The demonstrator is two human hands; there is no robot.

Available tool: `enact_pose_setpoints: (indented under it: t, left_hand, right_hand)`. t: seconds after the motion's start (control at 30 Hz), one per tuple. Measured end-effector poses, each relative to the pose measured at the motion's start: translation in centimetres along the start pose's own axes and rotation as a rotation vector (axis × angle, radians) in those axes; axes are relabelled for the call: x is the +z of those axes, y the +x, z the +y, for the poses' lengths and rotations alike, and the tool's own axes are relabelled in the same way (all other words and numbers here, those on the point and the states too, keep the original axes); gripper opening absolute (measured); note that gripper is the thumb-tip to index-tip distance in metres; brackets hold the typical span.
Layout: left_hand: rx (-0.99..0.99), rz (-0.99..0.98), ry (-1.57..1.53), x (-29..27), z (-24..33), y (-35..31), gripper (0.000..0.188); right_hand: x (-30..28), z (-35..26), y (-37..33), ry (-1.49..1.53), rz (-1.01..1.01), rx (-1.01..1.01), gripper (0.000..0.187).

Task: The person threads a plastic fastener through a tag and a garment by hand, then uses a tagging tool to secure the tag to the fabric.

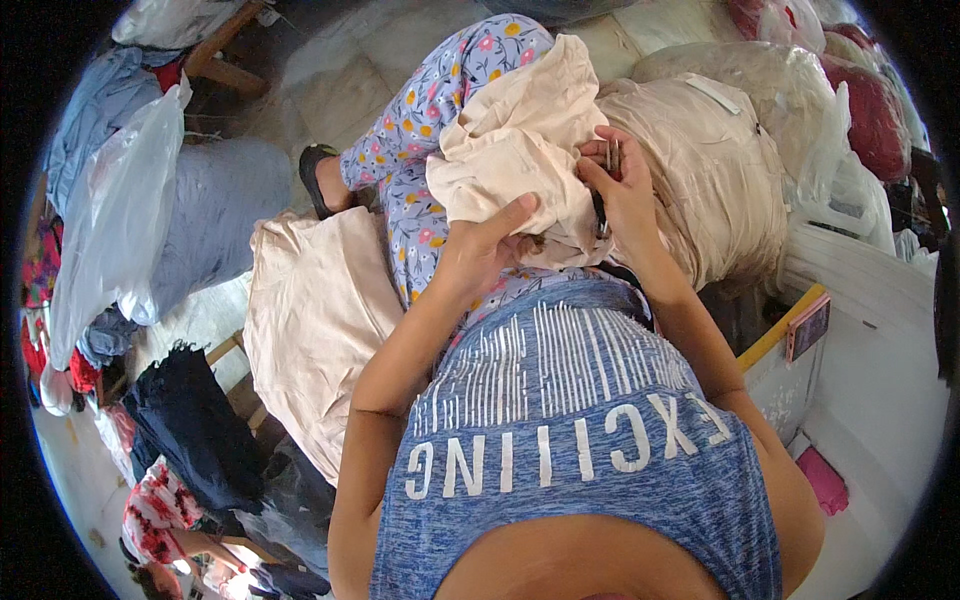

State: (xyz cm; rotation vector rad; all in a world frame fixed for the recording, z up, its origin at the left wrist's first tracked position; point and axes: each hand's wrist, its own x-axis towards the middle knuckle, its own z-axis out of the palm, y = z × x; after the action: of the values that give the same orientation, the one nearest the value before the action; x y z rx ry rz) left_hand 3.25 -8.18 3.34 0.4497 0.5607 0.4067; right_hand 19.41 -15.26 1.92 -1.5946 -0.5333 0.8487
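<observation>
I see the left hand point(487, 240) gripping, thumb on top, the cream cloth point(515, 135) over flowered trousers point(405, 225), while the right hand point(627, 185) curls its fingers round a small metal tool point(614, 155) at the cloth's right.

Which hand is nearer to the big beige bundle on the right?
Right. The right hand, holding a metal tool, is beside the beige bundle; the left hand is farther left, holding the cream cloth.
</observation>
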Motion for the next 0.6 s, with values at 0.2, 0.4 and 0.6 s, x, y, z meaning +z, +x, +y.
enact_pose_setpoints:
  t: [0.2,0.4,0.6]
  left_hand:
    - [-0.022,0.044,-0.189,0.7,-0.8,0.6,0.033]
    - [-0.063,0.136,-0.348,1.7,-1.4,-0.1,0.030]
    - [-0.128,0.055,-0.325,2.0,-1.2,-1.0,0.029]
  right_hand:
    - [-0.6,-2.9,-2.3,0.135,-0.010,0.070,0.041]
    - [-2.4,-5.2,-5.7,0.365,-0.044,0.264,0.035]
    - [-3.2,-3.9,-7.8,0.063,-0.394,0.385,0.023]
